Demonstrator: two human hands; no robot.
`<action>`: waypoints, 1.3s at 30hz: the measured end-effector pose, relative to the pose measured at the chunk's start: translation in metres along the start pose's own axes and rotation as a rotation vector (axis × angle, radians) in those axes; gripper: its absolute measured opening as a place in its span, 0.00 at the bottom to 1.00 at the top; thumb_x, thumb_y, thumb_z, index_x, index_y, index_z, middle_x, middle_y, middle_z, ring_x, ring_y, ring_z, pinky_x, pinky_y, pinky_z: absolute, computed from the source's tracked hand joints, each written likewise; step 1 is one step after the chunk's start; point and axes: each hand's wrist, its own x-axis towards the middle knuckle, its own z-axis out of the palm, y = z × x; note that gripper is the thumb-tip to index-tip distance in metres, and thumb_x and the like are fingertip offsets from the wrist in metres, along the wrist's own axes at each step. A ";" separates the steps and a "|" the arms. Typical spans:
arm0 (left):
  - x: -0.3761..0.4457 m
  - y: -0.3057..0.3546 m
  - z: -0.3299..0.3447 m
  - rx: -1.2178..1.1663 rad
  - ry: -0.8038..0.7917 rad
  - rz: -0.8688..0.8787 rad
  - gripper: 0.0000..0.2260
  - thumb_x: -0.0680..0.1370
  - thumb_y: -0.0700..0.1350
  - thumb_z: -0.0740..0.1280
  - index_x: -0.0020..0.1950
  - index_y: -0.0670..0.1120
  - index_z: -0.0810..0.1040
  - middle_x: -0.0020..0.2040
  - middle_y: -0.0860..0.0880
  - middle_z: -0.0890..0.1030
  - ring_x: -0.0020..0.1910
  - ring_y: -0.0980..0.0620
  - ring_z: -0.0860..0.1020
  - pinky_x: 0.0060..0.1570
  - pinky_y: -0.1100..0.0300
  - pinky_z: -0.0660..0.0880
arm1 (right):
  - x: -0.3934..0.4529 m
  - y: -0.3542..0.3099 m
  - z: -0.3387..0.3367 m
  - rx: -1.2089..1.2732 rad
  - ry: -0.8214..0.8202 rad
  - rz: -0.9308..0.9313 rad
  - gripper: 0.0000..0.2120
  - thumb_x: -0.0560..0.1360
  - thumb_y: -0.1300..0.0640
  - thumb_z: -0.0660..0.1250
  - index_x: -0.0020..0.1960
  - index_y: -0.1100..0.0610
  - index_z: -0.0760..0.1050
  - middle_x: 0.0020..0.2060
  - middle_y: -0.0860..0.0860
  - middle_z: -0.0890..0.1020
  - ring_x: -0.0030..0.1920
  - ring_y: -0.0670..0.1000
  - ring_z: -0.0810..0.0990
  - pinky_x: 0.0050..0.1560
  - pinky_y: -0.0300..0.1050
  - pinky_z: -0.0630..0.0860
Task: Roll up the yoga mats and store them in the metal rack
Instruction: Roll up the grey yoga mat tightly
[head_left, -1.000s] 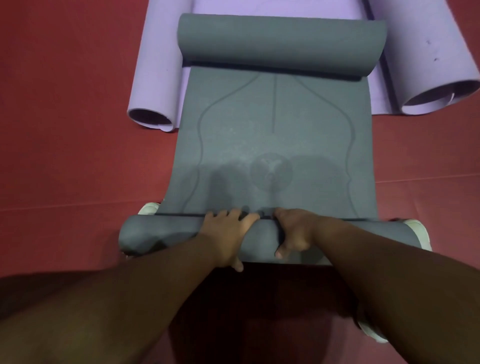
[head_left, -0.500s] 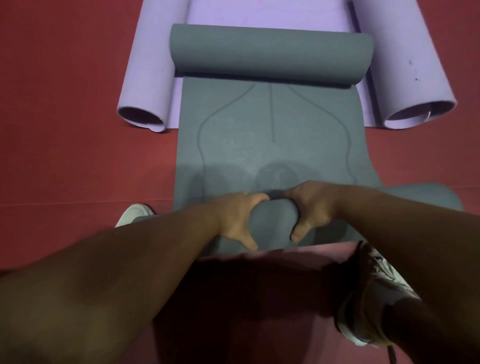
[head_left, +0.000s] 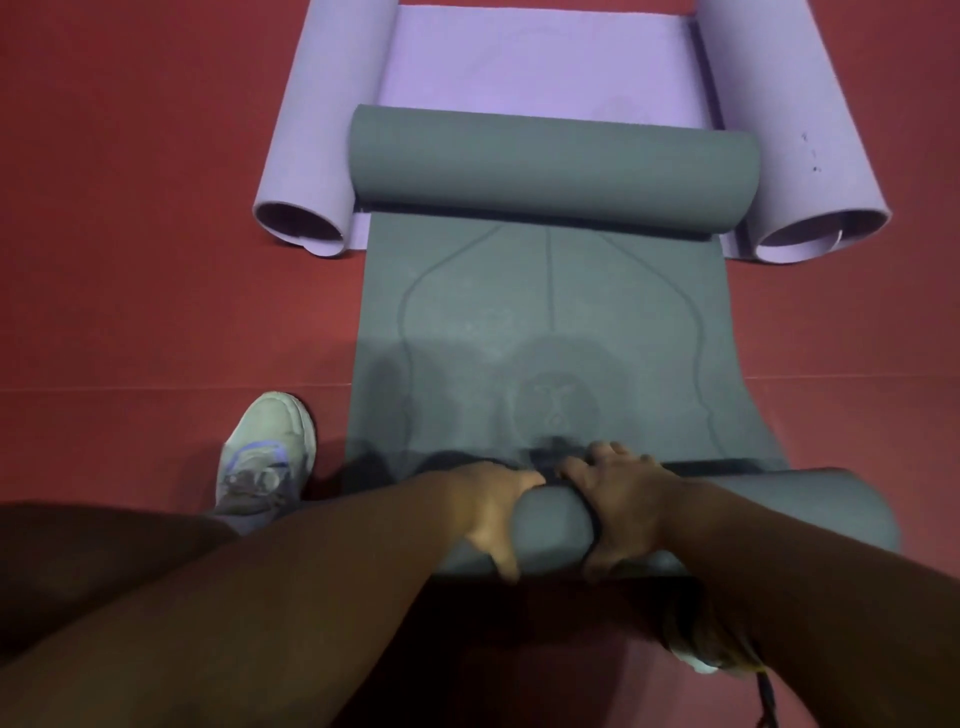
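Red floor throughout. Left: pale shoe on the floor, just beside the grey mat's left edge. Purple mat lies at the top, flat in the middle, both ends curled into rolls either side. Grey mat runs down the centre, its far end rolled and resting across the purple mat, near end rolled under the hands. Left hand wraps the near roll, fingers curled over the top, thumb on the near side. Right hand just beside it, touching or nearly so, same grip, fingers slightly spread over the roll's top edge. Roll sticks out to the right past the forearm. Second shoe bottom right, mostly hidden.
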 end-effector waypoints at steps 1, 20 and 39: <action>0.001 -0.001 -0.003 -0.007 -0.014 0.004 0.45 0.60 0.58 0.83 0.73 0.56 0.67 0.65 0.52 0.78 0.62 0.49 0.78 0.63 0.55 0.75 | -0.003 0.000 0.002 -0.038 0.040 -0.022 0.52 0.53 0.32 0.79 0.71 0.43 0.62 0.62 0.52 0.70 0.63 0.56 0.70 0.64 0.55 0.71; 0.009 -0.015 0.046 0.090 0.209 -0.078 0.60 0.58 0.55 0.84 0.79 0.62 0.47 0.71 0.49 0.68 0.67 0.43 0.72 0.69 0.49 0.70 | 0.024 0.018 0.014 0.080 0.080 -0.028 0.39 0.60 0.32 0.75 0.64 0.48 0.68 0.59 0.52 0.74 0.62 0.55 0.73 0.62 0.48 0.73; 0.025 -0.033 0.035 0.292 0.301 -0.280 0.61 0.61 0.74 0.71 0.82 0.50 0.43 0.82 0.41 0.53 0.80 0.40 0.53 0.75 0.37 0.54 | 0.068 0.066 -0.032 0.033 0.145 0.025 0.32 0.71 0.35 0.72 0.67 0.51 0.67 0.64 0.53 0.73 0.64 0.57 0.72 0.61 0.50 0.72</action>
